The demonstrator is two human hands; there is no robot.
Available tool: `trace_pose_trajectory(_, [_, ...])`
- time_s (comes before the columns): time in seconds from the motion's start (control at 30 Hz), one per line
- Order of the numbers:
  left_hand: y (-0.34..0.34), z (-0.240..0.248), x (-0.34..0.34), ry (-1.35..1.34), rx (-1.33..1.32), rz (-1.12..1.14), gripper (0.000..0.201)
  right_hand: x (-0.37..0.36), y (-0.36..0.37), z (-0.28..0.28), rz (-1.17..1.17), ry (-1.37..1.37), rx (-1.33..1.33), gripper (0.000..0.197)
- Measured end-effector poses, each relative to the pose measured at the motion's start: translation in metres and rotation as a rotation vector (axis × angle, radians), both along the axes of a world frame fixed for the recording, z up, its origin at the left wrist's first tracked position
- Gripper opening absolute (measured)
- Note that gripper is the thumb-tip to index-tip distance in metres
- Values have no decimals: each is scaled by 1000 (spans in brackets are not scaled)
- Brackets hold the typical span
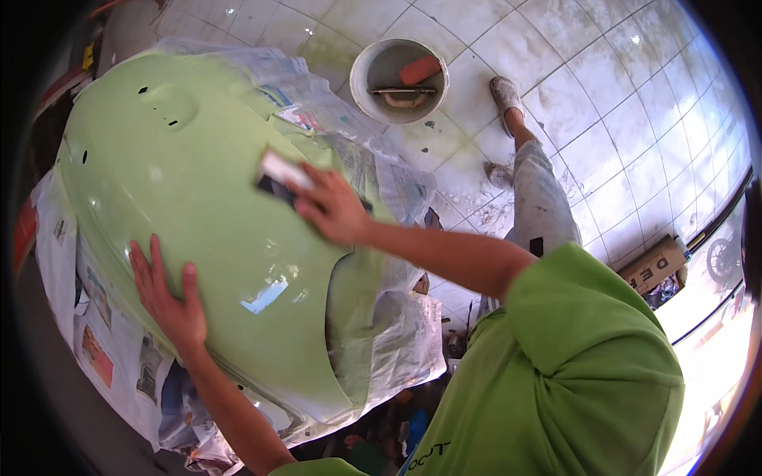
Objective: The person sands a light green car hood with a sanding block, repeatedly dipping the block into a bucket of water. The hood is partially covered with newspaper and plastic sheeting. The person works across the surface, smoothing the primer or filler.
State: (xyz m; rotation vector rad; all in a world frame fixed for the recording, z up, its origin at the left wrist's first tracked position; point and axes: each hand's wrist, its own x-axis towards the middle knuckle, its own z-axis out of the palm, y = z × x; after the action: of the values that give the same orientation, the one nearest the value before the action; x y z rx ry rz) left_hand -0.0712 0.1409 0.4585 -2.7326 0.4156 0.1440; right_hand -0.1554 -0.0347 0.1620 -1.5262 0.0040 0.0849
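A large pale green glossy body panel [182, 206] fills the left half of the view, its edges masked with newspaper and clear plastic [389, 317]. My right hand [329, 208] presses a small white and dark sanding block [278, 176] flat against the panel's upper right part. My left hand [168, 297] lies flat on the panel's lower left, fingers spread and pointing up, holding nothing.
A grey bucket [361, 75] with a red block and a tool inside stands on the tiled floor beyond the panel. My leg and shoe [505, 94] reach toward it. A cardboard box [655, 263] sits at the right, near a bright doorway.
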Motion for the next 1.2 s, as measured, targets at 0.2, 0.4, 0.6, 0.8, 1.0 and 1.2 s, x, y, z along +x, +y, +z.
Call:
trace_pose_trajectory(0.2, [1,8,-17,2,27,64,71,-78,-15,32,146,-100,29,52])
trace_pose_trajectory(0.4, [-20,-3,14,-5,-20,-24,71,157,19,-32,-58,65,18,49])
trace_pose_trajectory(0.6, [-1,9,-10,24,39,77,76,-74,-17,55,169,-36,38,51])
trace_pose_trajectory(0.8, [-14,5,2,22,45,85,79,147,33,-14,45,-21,16,49])
trace_pose_trajectory(1.0, [-11,5,3,48,59,106,78,162,40,-15,34,-70,16,51])
trace_pose_trajectory(1.2, [-14,12,-7,75,72,164,78,34,-1,31,271,-122,25,53])
